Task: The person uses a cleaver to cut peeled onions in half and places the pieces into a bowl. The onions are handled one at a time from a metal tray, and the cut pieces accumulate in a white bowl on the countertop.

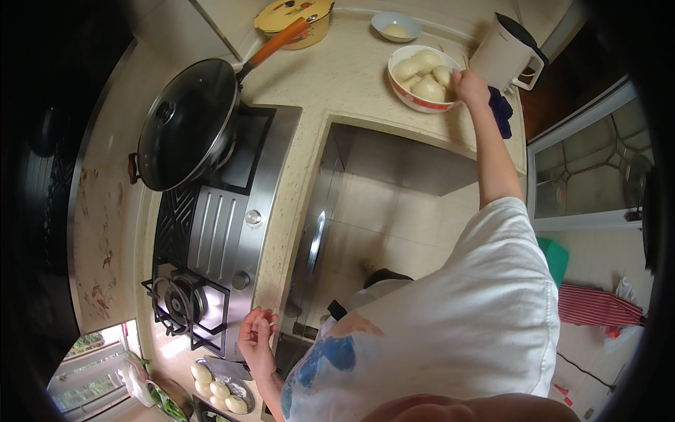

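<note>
My right hand (471, 87) is at the right rim of a white bowl with a red band (430, 107); its fingers touch or grip the rim, and which of these is hidden. Pale, rounded dough-like pieces (428, 88) fill the bowl. My left hand (258, 337), fingers loosely curled and apart, is over the counter's edge beside the gas burner (182, 303), holding nothing. Just below it lies a cleaver (228, 367), its blade over a metal tray (243, 392) with several peeled, onion-like white pieces (219, 389).
A lidded wok (190, 121) with a long orange handle stands on the stove (221, 227). Behind are a yellow enamel pot (311, 37), a small bowl (397, 26) and an electric kettle (503, 53). A dark cloth (500, 113) lies near the right edge. Leafy greens (167, 403) sit lower left.
</note>
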